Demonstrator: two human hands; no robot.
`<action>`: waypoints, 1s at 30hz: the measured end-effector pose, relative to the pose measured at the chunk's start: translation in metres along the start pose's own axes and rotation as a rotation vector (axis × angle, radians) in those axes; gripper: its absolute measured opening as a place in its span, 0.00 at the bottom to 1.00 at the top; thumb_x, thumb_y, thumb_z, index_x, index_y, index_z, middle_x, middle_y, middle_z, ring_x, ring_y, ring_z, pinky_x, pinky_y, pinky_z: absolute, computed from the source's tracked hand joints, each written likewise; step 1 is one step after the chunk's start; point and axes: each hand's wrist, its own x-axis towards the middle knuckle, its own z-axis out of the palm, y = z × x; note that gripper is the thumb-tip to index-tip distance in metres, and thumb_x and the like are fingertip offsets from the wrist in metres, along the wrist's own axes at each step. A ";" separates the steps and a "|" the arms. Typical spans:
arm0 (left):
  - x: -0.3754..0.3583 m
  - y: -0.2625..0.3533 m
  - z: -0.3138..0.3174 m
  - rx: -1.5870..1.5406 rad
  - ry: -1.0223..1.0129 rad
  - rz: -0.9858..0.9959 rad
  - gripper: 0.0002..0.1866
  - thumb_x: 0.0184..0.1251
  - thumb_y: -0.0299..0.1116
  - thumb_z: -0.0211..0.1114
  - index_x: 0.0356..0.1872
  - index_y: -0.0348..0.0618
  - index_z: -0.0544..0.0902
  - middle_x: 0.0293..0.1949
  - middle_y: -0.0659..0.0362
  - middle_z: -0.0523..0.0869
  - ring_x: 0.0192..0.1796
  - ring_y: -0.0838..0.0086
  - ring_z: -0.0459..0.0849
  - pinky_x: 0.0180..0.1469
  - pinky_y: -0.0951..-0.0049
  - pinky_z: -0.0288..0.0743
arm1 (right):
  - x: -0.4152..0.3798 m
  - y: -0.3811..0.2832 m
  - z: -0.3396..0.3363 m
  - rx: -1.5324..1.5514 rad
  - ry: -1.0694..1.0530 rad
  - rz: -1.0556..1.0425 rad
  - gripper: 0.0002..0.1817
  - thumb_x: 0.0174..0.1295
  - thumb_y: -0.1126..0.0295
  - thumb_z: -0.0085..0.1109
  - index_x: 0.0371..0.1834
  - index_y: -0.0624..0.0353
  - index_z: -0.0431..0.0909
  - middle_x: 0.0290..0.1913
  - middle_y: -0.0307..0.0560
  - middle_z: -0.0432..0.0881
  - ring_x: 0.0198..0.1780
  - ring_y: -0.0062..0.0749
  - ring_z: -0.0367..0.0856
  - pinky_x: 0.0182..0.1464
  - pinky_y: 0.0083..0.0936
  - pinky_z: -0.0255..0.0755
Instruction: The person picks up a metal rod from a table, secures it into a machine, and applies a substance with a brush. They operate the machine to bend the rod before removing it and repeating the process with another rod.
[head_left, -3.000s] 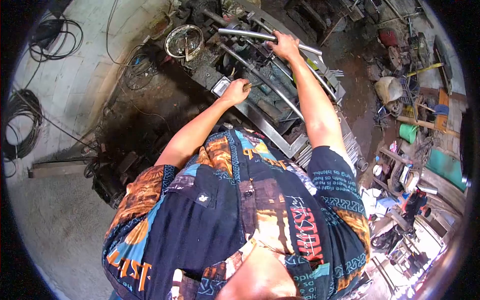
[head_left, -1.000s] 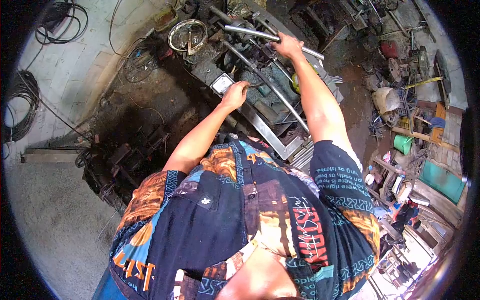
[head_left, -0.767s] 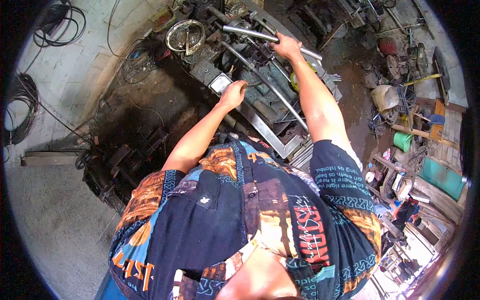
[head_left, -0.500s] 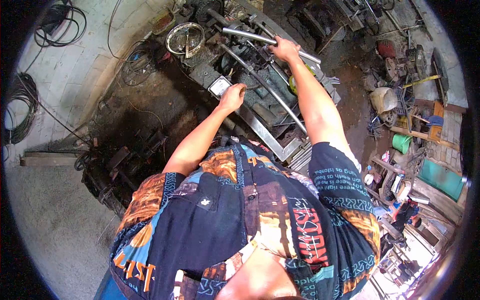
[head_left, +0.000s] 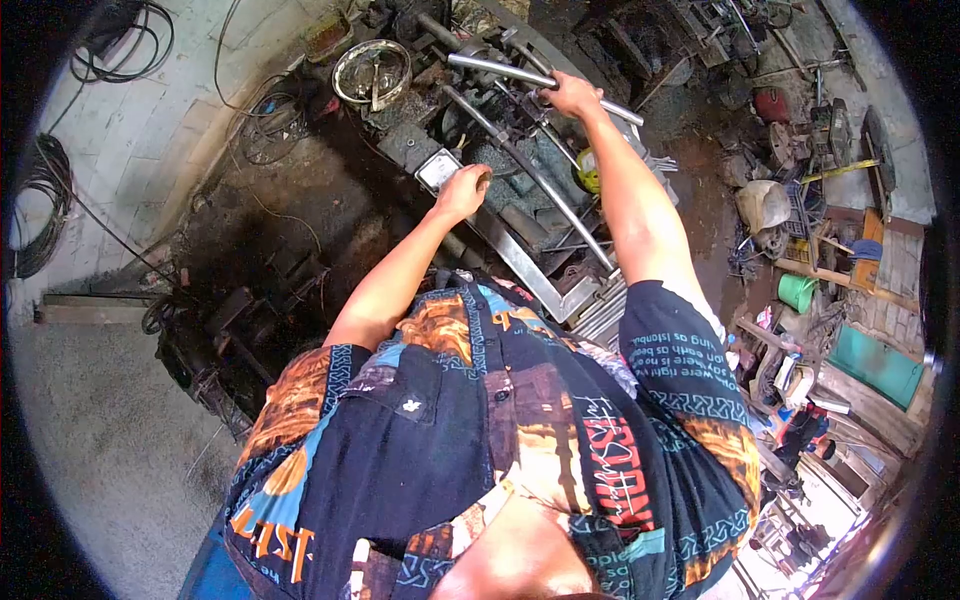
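Observation:
My right hand [head_left: 574,96] is closed around a long shiny metal tube [head_left: 500,70], which lies slantwise across the far part of a greasy machine. My left hand [head_left: 463,192] is at the machine's near left side, its fingers curled; anything inside them is hidden. Beside its fingertips sits a small white-framed box [head_left: 438,170]. A second long metal rod [head_left: 550,187] runs diagonally over the machine between my two hands. Below my left hand, a flat steel rail [head_left: 520,262] extends toward my body. Something yellow-green [head_left: 587,172] shows next to my right forearm.
A round pan [head_left: 371,75] with a brush-like tool in it stands at the machine's far left. Coiled cables [head_left: 42,205] hang at the left wall. On the right are a green bucket [head_left: 797,291], a stuffed pale sack [head_left: 763,206] and scattered scrap.
The view has shifted slightly. Both hands keep nearly the same places, and the tube in my right hand has hardly moved.

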 end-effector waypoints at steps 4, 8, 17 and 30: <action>-0.005 0.005 0.006 0.027 0.005 0.019 0.12 0.63 0.25 0.60 0.48 0.38 0.80 0.45 0.47 0.84 0.49 0.52 0.83 0.52 0.60 0.76 | -0.008 0.009 0.004 -0.026 -0.002 -0.010 0.36 0.56 0.40 0.60 0.67 0.41 0.69 0.63 0.49 0.77 0.66 0.50 0.71 0.64 0.69 0.55; -0.005 0.001 0.010 -0.004 0.026 0.039 0.12 0.63 0.25 0.60 0.47 0.38 0.80 0.45 0.46 0.84 0.48 0.51 0.83 0.51 0.59 0.76 | -0.010 0.010 0.003 -0.033 -0.017 -0.012 0.37 0.57 0.40 0.59 0.69 0.42 0.67 0.64 0.48 0.76 0.66 0.50 0.71 0.64 0.70 0.54; -0.008 0.004 0.013 0.026 0.056 0.041 0.11 0.63 0.26 0.60 0.47 0.39 0.80 0.42 0.47 0.84 0.47 0.51 0.83 0.50 0.58 0.76 | -0.016 0.003 -0.003 -0.041 -0.034 0.037 0.34 0.60 0.43 0.59 0.68 0.40 0.67 0.65 0.47 0.74 0.68 0.47 0.69 0.69 0.69 0.48; -0.010 0.005 0.013 -0.008 0.038 0.055 0.13 0.63 0.26 0.60 0.49 0.38 0.80 0.45 0.47 0.84 0.48 0.53 0.83 0.51 0.61 0.77 | -0.013 0.011 -0.004 -0.030 -0.018 0.006 0.35 0.57 0.42 0.61 0.68 0.39 0.69 0.64 0.47 0.75 0.67 0.48 0.71 0.68 0.72 0.47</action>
